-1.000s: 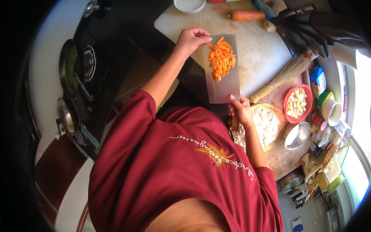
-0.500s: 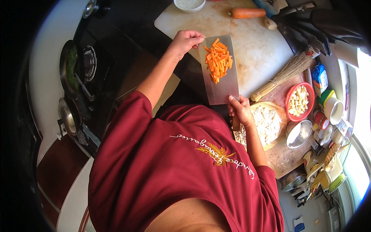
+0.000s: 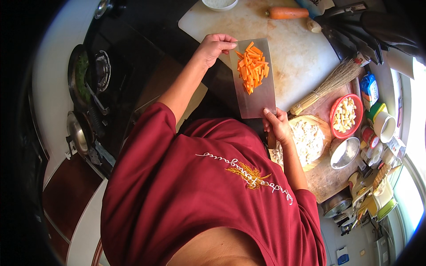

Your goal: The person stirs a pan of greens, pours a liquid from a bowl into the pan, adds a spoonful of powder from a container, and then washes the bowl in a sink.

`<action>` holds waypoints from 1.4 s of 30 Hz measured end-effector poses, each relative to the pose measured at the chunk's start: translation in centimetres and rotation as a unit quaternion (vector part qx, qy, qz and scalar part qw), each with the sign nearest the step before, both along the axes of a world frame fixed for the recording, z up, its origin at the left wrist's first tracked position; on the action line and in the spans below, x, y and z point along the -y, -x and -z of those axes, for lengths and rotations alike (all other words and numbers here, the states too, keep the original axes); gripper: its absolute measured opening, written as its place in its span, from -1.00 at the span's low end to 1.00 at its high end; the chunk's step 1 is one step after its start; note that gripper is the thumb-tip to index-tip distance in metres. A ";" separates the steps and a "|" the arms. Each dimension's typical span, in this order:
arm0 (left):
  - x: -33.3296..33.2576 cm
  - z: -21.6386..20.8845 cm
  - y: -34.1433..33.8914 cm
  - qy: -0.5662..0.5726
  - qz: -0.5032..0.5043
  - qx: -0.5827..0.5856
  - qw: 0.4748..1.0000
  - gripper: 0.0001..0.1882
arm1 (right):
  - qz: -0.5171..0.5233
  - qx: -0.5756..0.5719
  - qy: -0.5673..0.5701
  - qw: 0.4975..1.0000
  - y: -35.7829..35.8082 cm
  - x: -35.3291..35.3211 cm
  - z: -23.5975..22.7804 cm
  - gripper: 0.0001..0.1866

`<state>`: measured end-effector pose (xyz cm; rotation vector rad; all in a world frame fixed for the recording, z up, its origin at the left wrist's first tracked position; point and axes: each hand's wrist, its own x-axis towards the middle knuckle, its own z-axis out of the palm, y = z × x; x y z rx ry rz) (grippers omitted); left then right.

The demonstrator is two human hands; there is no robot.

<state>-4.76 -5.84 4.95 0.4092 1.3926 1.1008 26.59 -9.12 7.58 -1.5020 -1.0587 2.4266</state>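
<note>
Since the earlier frame, cleaver blade with its load has shifted toward 10 o'clock, off the board centre toward the dark stove side. Carrot sticks ride flat on the blade. Right hand is clenched on the handle end; left hand is curled, fingers steadying the blade's far corner. Step looks like transfer — carrying cut pieces away from the cutting board. Next move calls for a level blade — any tilt spills the sticks. Whole carrot sits at 12 o'clock, untouched.

A dark red short-sleeved shirt with white and gold embroidery; bare forearms.
</note>
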 end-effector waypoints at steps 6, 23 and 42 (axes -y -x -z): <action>0.1 0.4 -0.2 -0.003 -0.030 -0.003 1.000 -0.88 | 0.000 0.011 -0.005 1.000 0.5 0.1 -0.4 -0.78; 0.9 0.6 -0.9 -0.017 -0.093 0.002 0.996 -0.83 | -0.020 0.016 -0.022 0.999 1.0 -0.2 -0.4 -0.78; 41.8 8.1 4.2 0.291 -0.104 -0.184 0.933 -0.57 | -0.052 -0.008 0.027 0.998 2.9 -5.3 1.1 -0.80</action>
